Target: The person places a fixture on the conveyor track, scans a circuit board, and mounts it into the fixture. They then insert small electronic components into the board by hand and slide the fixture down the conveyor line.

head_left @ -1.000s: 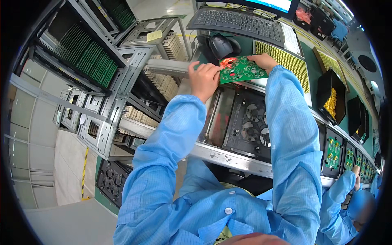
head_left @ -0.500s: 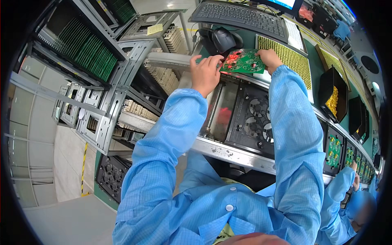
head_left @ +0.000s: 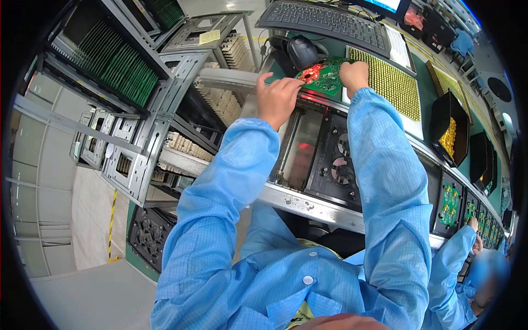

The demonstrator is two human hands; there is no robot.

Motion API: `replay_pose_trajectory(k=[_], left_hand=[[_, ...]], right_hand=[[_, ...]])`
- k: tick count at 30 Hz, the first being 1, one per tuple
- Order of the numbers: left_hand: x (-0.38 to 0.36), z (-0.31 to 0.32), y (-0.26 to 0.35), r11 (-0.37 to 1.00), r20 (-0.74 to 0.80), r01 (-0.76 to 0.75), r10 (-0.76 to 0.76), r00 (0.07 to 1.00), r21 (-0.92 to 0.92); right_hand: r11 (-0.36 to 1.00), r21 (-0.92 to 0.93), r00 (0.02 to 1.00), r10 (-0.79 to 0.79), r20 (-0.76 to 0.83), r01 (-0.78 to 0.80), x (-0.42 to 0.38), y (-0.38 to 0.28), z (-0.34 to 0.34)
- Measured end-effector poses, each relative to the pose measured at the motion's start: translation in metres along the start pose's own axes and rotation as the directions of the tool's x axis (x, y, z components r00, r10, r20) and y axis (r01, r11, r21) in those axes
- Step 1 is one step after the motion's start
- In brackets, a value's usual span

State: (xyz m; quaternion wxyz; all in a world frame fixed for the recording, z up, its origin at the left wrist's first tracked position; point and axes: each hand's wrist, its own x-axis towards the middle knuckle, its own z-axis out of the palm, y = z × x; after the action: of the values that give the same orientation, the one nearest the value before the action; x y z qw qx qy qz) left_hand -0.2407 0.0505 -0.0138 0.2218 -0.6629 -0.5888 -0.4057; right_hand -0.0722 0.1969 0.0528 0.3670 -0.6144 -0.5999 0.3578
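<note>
A green circuit board (head_left: 328,78) is held tilted between my two hands, just in front of a black barcode scanner (head_left: 302,52). Red light from the scanner falls on the board's left part. My left hand (head_left: 278,100) has its fingertips on the board's left edge. At the opposite end, my right hand (head_left: 355,77) pinches the edge with curled fingers; its thumb is mostly hidden. Beneath the hands is a conveyor track, where a black fixture with fans (head_left: 338,159) lies.
A keyboard (head_left: 324,25) sits behind the scanner. To the right are a tray of small yellow parts (head_left: 393,88) and a black bin of yellow pieces (head_left: 450,135). Racks of green boards (head_left: 118,66) stand at left. A co-worker's sleeve (head_left: 454,275) shows at lower right.
My right hand has moved slightly left, turning and tilting the circuit board. The red light now covers more of its upper left part. My left hand has barely shifted.
</note>
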Motion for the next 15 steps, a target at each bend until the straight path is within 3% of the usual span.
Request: replay_pose_trajectory(k=[4,8,11,14,15], left_hand=[[-0.001,0.003,-0.001,1.000,-0.016,-0.014,0.014,1.000,-0.006],[0.000,0.002,0.001,0.999,-0.032,-0.032,0.031,0.999,-0.024],[0.003,-0.007,0.003,1.000,-0.029,-0.026,0.026,0.999,-0.016],[0.001,-0.016,0.004,1.000,-0.046,0.004,-0.005,0.999,-0.025],[0.003,-0.020,0.006,0.999,-0.060,0.019,-0.022,0.998,-0.042]], right_hand=[[0.999,0.037,0.999,0.030,0.018,-0.031,-0.006,-0.007,-0.005],[0.999,0.039,0.998,0.011,-0.064,-0.009,0.009,0.006,0.004],[0.985,-0.146,0.994,-0.100,-0.031,0.095,0.006,0.016,-0.021],[0.959,-0.049,0.947,-0.284,-0.150,0.279,0.009,0.068,-0.057],[0.968,0.117,0.971,-0.232,0.063,0.224,-0.004,0.067,-0.085]])
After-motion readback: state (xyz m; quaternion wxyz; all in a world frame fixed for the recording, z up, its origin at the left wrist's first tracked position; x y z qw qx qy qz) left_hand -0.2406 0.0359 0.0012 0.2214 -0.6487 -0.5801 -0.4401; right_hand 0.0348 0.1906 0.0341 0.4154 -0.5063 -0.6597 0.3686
